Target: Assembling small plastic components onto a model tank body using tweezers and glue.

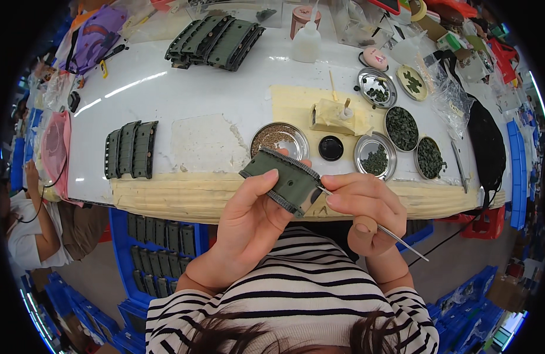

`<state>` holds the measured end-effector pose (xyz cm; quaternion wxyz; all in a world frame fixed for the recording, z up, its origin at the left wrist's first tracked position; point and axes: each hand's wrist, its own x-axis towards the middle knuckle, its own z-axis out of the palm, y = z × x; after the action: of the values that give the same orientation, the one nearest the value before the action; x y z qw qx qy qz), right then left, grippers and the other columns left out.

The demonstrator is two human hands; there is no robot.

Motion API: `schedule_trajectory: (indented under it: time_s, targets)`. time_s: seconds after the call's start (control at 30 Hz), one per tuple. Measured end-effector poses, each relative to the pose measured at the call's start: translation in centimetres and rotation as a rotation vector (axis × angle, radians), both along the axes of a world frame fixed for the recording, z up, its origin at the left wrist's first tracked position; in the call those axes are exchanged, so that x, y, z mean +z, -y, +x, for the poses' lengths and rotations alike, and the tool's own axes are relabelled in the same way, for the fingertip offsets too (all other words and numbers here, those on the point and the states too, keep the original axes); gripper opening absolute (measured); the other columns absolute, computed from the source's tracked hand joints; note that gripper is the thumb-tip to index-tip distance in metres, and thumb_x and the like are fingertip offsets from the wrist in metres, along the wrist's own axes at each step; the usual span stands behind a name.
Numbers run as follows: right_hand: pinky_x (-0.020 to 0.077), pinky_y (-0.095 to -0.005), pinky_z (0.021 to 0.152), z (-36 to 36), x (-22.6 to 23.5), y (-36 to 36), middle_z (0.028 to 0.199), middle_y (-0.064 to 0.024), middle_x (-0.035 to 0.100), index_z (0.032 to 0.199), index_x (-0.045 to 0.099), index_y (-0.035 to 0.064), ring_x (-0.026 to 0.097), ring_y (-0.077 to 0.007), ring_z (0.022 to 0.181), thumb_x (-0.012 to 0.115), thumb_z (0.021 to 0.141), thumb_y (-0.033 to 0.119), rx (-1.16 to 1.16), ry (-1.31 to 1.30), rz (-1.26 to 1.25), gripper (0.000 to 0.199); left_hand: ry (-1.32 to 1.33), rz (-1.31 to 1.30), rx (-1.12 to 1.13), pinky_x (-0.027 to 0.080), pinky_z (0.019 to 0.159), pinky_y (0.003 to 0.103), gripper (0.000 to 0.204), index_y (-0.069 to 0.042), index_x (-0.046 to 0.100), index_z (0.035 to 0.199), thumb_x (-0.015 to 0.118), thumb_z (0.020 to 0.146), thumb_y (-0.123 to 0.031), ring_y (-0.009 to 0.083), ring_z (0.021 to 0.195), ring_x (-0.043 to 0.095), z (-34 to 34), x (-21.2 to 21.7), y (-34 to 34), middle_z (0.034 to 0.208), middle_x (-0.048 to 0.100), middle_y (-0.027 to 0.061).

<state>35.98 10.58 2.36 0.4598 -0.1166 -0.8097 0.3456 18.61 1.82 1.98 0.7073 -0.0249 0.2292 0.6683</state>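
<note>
My left hand [252, 206] grips a dark green curved plastic part [287, 181] with ridged edges and a small hole, its thumb lying across the face. A slim metal tool [405, 243] is pinched in my right hand [367, 203], its tip touching the part's right edge. One finger of that hand wears a beige cover [364, 228]. Behind the held part stands a round metal dish of brown granules [278, 140], partly hidden by it. To the right of that is a small black round lid or dish [331, 148].
Similar green parts form a small group [131, 150] at left and a stack [216, 42] at the back. Metal dishes of dark green pieces [402, 128] stand at right, near tweezers [460, 166]. A white squeeze bottle [307, 44] stands behind. A blue crate [123, 259] sits below left.
</note>
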Motion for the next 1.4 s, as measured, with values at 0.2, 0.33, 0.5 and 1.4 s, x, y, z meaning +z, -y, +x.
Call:
schedule_trajectory:
  time_s: [0.2,0.33,0.5,1.4]
  targets:
    - [0.0547,-0.0327,0.071,0.0,-0.4,-0.6,0.098,-0.0200,0.067,0.101,0.066,-0.0031,0.067,-0.0290,0.088,0.063,0.086,0.013,0.023,-0.017,0.050,0.022,-0.117,0.034,0.004,0.047,0.100,0.038,0.039,-0.006,0.042,0.133,0.050,0.096,-0.015,0.0227,0.117,0.056,0.0,-0.1,-0.4,0.130,0.053,0.0176]
    - [0.0546,-0.0338,0.074,0.0,0.0,-0.2,0.100,-0.0198,0.066,0.103,0.066,-0.0025,0.067,-0.0291,0.090,0.063,0.087,0.015,0.043,-0.046,-0.024,0.024,-0.119,0.077,-0.001,0.048,0.099,0.038,0.041,-0.006,0.040,0.135,0.048,0.096,-0.015,0.0229,0.117,0.056,0.0,0.1,-0.2,0.129,0.053,0.0172]
    - [0.0544,-0.0341,0.076,0.2,0.1,-0.1,0.101,-0.0194,0.066,0.103,0.066,-0.0017,0.066,-0.0287,0.092,0.062,0.088,0.017,0.043,-0.041,-0.057,0.024,-0.117,0.097,0.008,0.050,0.097,0.039,0.042,-0.006,0.038,0.137,0.047,0.096,-0.014,0.0234,0.116,0.056,0.0,-0.1,-0.2,0.129,0.053,0.0172]
    - [0.0550,-0.0352,0.068,-0.2,0.8,-1.5,0.080,-0.0119,0.066,0.088,0.068,-0.0011,0.068,-0.0316,0.081,0.054,0.094,0.038,0.125,-0.042,0.103,0.042,-0.006,0.103,-0.047,0.050,0.095,0.038,0.042,-0.007,0.043,0.134,0.052,0.093,-0.014,0.0242,0.113,0.059,-0.1,-0.8,-0.3,0.125,0.056,0.0163]
